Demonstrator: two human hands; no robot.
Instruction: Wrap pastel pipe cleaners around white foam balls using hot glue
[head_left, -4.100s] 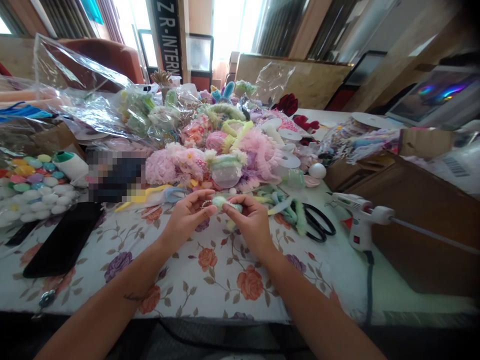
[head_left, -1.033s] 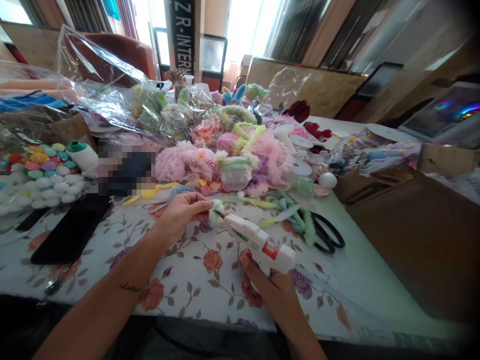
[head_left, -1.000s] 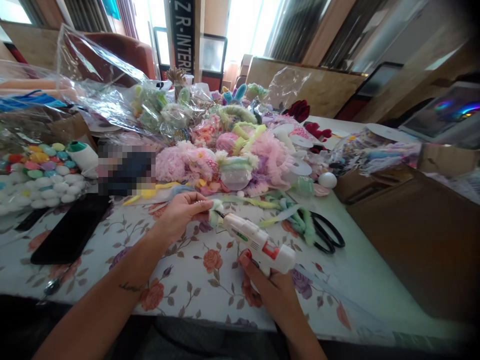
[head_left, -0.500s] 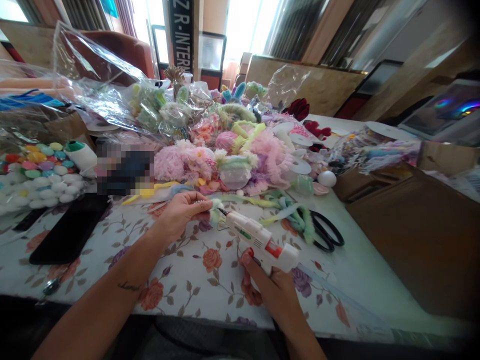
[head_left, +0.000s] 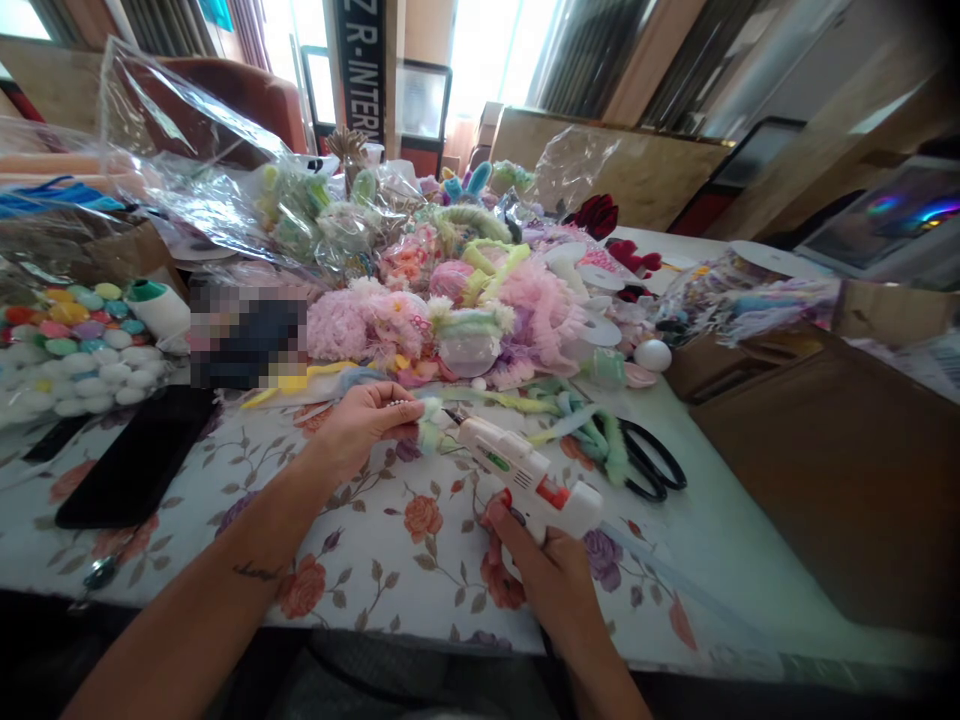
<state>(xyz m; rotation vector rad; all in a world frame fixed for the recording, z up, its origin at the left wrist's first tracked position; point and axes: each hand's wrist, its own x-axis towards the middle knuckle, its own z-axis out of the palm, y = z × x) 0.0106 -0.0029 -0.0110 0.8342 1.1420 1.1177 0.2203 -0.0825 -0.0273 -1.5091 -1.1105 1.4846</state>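
Observation:
Between the fingertips of my left hand [head_left: 367, 425] is a small piece of fluffy pale green and white trim [head_left: 430, 425], with a short row of white beads by the fingers. My right hand [head_left: 544, 560] is closed around the handle of a white hot glue gun [head_left: 506, 458], a finger at its red trigger. The gun's dark nozzle points up and left, close to the right side of the trim. Past the gun lies a fluffy green and yellow strip [head_left: 592, 430], its end resting against black-handled scissors [head_left: 652, 460].
A heap of pink fluffy craft pieces [head_left: 367, 325] spreads across the back of the flowered tablecloth [head_left: 360, 545]. On the left are a black phone [head_left: 135, 455] and bagged pompoms [head_left: 90, 370]. A cardboard box [head_left: 825, 470] stands on the right.
The glue gun has shifted slightly right, so its nozzle sits a little farther from the trim. My left hand keeps its hold in nearly the same place.

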